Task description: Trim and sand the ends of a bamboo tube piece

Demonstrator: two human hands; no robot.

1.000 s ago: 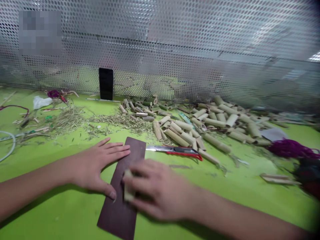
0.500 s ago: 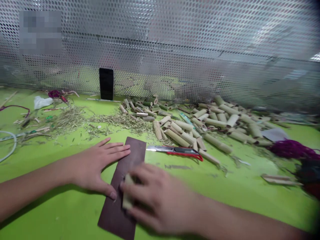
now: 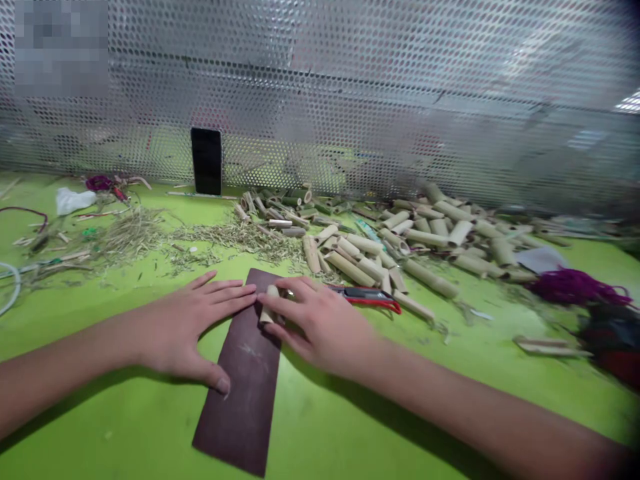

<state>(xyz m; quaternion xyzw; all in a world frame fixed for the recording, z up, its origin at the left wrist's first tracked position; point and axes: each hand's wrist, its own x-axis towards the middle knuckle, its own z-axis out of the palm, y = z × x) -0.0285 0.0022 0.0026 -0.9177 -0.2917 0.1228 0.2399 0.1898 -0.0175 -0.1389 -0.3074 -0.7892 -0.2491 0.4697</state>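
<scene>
Fingers (image 3: pixel 295 290) of the right hand (image 3: pixel 320 330) pinch a short bamboo tube (image 3: pixel 269 305) against a dark abrasive strip (image 3: pixel 243 400); left-hand fingers (image 3: pixel 225 293) spread wide beside it, above the green table (image 3: pixel 350 420).

This is a small craft workshop, a place where people make things by hand. The worktop (image 3: pixel 350 427) is bright green and very messy. A wall of shiny metal with lots of little holes (image 3: pixel 380 80) stands behind it at 12 o'clock. At 1 o'clock lies a big heap of cut bamboo tubes (image 3: pixel 430 279). At 11 o'clock, thin dry scraps (image 3: pixel 235 237) are spread all over, and a phone (image 3: pixel 206 161) stands up by the wall. A knife with a red handle (image 3: pixel 367 298) sits near 12 o'clock. A dark strip (image 3: pixel 240 407) that looks like sandpaper lies at 6 o'clock, and purple yarn (image 3: pixel 575 287) sits at 2 o'clock.
</scene>
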